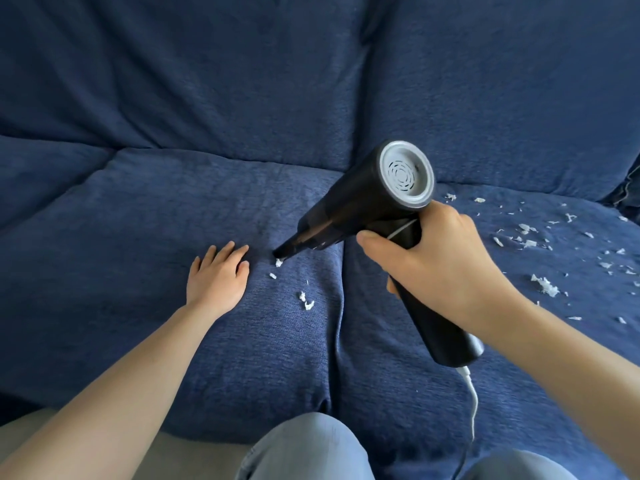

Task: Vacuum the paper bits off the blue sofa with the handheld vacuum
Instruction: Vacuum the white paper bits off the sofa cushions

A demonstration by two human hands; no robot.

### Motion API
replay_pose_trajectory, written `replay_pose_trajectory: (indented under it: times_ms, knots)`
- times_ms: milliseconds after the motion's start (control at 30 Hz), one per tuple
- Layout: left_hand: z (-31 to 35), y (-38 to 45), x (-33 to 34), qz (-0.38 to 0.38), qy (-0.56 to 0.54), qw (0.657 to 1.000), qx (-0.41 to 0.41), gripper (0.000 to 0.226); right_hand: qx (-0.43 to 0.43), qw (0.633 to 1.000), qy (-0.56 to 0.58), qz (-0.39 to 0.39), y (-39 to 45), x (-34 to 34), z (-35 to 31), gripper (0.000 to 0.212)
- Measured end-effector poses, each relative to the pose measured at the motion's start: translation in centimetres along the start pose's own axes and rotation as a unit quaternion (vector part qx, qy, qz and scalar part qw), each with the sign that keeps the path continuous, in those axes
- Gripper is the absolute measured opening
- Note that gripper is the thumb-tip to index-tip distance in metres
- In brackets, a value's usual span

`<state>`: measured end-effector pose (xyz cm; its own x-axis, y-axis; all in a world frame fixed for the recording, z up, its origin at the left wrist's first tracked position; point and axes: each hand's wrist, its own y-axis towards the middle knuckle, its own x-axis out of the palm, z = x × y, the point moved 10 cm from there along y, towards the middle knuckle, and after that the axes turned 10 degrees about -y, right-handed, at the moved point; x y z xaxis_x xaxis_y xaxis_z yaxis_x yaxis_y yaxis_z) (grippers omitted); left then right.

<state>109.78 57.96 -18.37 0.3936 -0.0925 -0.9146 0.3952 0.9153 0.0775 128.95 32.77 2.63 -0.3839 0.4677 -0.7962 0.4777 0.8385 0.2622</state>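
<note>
My right hand [440,261] grips the handle of the black handheld vacuum [367,199], whose grey vented rear faces me. Its narrow nozzle points down-left and touches a white paper bit [278,262] on the left seat cushion of the blue sofa [138,254]. A few more paper bits [306,301] lie just below the nozzle. My left hand [218,275] rests flat on the cushion, fingers straight, a little left of the nozzle. Several paper bits [545,285] are scattered over the right seat cushion.
A white cord [472,403] hangs from the bottom of the vacuum handle down past the sofa's front edge. My knees in light blue jeans [304,448] are at the bottom. A seam [341,306] divides the two seat cushions. The backrest fills the top.
</note>
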Motion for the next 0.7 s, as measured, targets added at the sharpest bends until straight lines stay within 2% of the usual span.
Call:
replay_pose_trajectory:
  times_ms: [533,700]
  knots:
    - [0.6,-1.2,-0.1,0.005,0.007,1.000,-0.021,0.048,-0.041,0.999,0.010,-0.030,-3.2,-0.9,-0.9,0.024]
    - [0.8,-1.7,-0.1,0.000,0.003,1.000,-0.023,0.049,-0.042,0.999,0.003,-0.017,-3.4,-1.6,-0.5,0.025]
